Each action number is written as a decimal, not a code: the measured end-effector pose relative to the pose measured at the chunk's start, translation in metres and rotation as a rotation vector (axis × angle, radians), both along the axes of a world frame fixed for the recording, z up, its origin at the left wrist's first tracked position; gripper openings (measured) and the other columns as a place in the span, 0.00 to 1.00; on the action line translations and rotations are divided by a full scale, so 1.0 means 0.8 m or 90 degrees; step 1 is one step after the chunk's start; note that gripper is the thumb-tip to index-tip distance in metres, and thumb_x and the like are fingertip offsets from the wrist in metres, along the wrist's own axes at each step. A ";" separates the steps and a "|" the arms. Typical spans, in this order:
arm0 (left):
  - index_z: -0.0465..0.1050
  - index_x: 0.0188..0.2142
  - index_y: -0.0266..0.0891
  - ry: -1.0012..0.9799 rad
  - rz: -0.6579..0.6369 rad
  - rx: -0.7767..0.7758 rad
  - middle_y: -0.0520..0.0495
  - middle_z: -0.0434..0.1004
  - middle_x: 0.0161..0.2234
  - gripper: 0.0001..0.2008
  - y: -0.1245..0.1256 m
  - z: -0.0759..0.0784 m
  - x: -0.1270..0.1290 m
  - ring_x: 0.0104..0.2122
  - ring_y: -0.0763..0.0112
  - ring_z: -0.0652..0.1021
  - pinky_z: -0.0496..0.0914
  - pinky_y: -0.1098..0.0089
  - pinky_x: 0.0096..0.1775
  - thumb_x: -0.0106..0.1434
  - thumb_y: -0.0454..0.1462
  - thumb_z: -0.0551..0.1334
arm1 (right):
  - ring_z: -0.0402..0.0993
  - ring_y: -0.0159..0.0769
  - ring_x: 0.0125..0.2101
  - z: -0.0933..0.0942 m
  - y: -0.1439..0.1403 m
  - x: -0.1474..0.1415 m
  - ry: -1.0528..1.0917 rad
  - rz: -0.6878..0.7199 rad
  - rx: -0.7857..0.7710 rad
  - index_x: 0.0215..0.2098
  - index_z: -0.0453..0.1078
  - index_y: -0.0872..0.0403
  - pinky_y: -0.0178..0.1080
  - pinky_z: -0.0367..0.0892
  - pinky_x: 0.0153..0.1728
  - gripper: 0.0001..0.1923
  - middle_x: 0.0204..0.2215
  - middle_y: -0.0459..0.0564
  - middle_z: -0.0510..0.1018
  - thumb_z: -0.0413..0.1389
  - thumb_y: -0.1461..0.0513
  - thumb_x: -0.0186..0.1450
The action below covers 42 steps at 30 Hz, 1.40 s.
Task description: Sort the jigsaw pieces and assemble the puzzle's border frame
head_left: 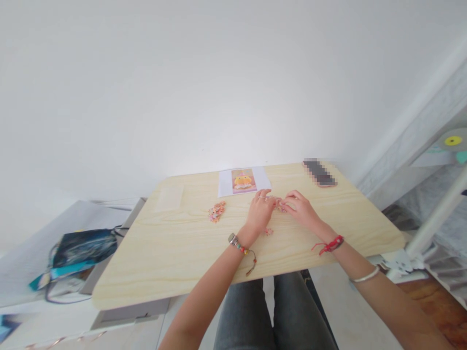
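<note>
A pile of small pink and multicoloured pieces [279, 204], which look like jigsaw pieces, lies on the wooden table between my hands. My left hand [260, 211] rests at the pile's left edge, its fingers apart and partly stretched over it. From the right, my right hand [301, 209] reaches in with thumb and fingertips pinched together at the pieces. What that pinch holds is too small to make out. A few loose pieces [269, 232] lie just below the pile, beside my left wrist. Another heap of orange and pink pieces [217, 212] sits further left.
Behind my hands lies a white sheet with a printed picture [244, 181] of a yellow-orange figure. A phone [320, 173] is at the back right of the table [175, 257]. A clear flat sheet [169, 198] lies back left. A dark bag [85, 248] stands beyond the left edge.
</note>
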<state>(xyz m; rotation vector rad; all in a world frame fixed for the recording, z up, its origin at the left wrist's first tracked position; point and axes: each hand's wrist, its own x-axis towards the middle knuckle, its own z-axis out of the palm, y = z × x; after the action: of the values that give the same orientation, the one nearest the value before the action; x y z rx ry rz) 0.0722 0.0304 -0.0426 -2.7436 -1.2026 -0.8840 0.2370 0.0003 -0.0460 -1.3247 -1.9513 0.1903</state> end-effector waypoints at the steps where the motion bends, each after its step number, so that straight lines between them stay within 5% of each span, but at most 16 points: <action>1: 0.71 0.34 0.37 -0.002 0.006 0.017 0.39 0.66 0.48 0.04 -0.002 0.000 -0.008 0.50 0.59 0.67 0.68 0.58 0.48 0.60 0.31 0.58 | 0.68 0.34 0.32 0.003 -0.001 -0.006 -0.001 0.014 0.006 0.29 0.71 0.53 0.40 0.70 0.35 0.09 0.27 0.48 0.66 0.50 0.63 0.64; 8: 0.71 0.30 0.40 -0.016 0.118 0.072 0.41 0.63 0.50 0.05 -0.008 0.015 -0.101 0.52 0.57 0.65 0.68 0.56 0.47 0.60 0.31 0.58 | 0.68 0.35 0.35 0.025 0.024 -0.088 -0.034 0.144 0.035 0.30 0.72 0.54 0.41 0.67 0.39 0.07 0.33 0.50 0.69 0.51 0.65 0.63; 14: 0.71 0.30 0.40 -0.015 0.199 0.071 0.41 0.63 0.49 0.04 -0.008 0.016 -0.180 0.51 0.57 0.66 0.68 0.55 0.48 0.58 0.31 0.59 | 0.66 0.34 0.35 0.019 0.057 -0.169 -0.075 0.232 0.053 0.28 0.70 0.56 0.37 0.64 0.37 0.06 0.33 0.51 0.69 0.53 0.67 0.62; 23: 0.73 0.30 0.38 -0.002 0.263 0.034 0.39 0.64 0.48 0.04 -0.007 -0.016 -0.211 0.50 0.55 0.67 0.67 0.55 0.49 0.58 0.31 0.59 | 0.61 0.30 0.27 -0.006 0.076 -0.207 -0.123 0.269 0.027 0.25 0.70 0.57 0.34 0.58 0.29 0.11 0.27 0.47 0.65 0.52 0.62 0.64; 29: 0.72 0.31 0.38 -0.024 0.290 0.030 0.40 0.64 0.48 0.03 -0.015 -0.010 -0.209 0.50 0.55 0.66 0.66 0.54 0.50 0.58 0.32 0.60 | 0.62 0.31 0.28 0.001 0.072 -0.197 -0.114 0.257 0.004 0.30 0.71 0.56 0.34 0.60 0.31 0.07 0.28 0.48 0.66 0.54 0.61 0.63; 33: 0.71 0.33 0.39 -0.067 0.281 0.049 0.39 0.62 0.49 0.03 -0.041 0.004 -0.200 0.51 0.55 0.65 0.65 0.52 0.51 0.59 0.32 0.59 | 0.67 0.33 0.35 0.019 0.051 -0.151 -0.085 0.246 0.003 0.31 0.71 0.56 0.37 0.63 0.37 0.05 0.34 0.51 0.68 0.52 0.66 0.62; 37: 0.70 0.34 0.38 -0.048 0.148 0.017 0.40 0.63 0.49 0.04 -0.073 0.003 -0.162 0.51 0.57 0.65 0.66 0.52 0.51 0.58 0.31 0.60 | 0.69 0.37 0.38 0.020 0.015 -0.083 -0.092 0.198 -0.063 0.32 0.72 0.54 0.42 0.64 0.41 0.05 0.36 0.50 0.70 0.53 0.66 0.61; 42: 0.72 0.34 0.37 0.018 0.101 -0.095 0.38 0.62 0.52 0.08 -0.096 -0.011 -0.095 0.54 0.50 0.62 0.65 0.51 0.51 0.53 0.32 0.65 | 0.69 0.40 0.40 0.003 -0.035 -0.038 -0.113 0.193 -0.136 0.34 0.73 0.53 0.45 0.64 0.44 0.05 0.37 0.52 0.71 0.55 0.63 0.60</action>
<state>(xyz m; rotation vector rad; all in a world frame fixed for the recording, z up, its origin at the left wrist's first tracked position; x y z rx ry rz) -0.0038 -0.0460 -0.0512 -2.7114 -1.5150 -0.7664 0.2068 -0.0277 -0.0433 -1.2043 -2.3324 0.4532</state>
